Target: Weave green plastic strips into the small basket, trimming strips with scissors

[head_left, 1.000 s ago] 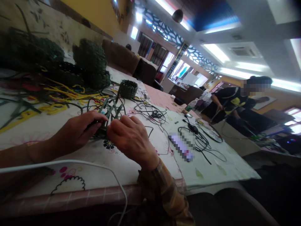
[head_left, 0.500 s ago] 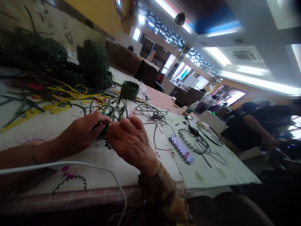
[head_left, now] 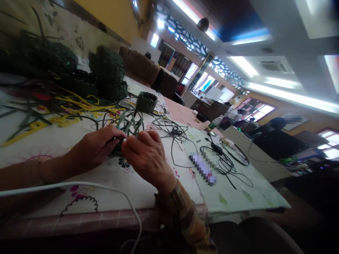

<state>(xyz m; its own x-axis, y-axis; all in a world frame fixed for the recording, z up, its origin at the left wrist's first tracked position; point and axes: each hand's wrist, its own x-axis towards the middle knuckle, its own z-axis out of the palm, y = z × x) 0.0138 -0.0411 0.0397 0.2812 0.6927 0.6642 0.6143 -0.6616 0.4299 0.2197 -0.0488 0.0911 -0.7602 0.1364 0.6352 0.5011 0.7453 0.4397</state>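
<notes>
Both hands meet over the white flowered tablecloth (head_left: 148, 190), closed on a piece of weaving made of dark green strips (head_left: 129, 121). My left hand (head_left: 96, 150) pinches it from the left, thumb and forefinger together. From the right, my right hand (head_left: 147, 155) has its fingers curled in at the strips, the knuckles turned up. Free strip ends stand up and cross beyond the fingertips. The lower part of the weaving is mostly hidden behind the hands. Just past it stands a small round woven green basket (head_left: 146, 102).
Larger dark green woven bundles (head_left: 106, 67) are piled at the back left, beside yellow strips (head_left: 76, 102). Thin dark cord (head_left: 174, 128) lies tangled right of the hands. A purple phone-like object (head_left: 203, 169) and coiled black cable (head_left: 227, 160) lie farther right. A white cable (head_left: 106, 187) crosses in front.
My hands stay closed on the weaving, with only a slight shift of the right hand. The person at the far right has moved, and their reaching arm no longer shows.
</notes>
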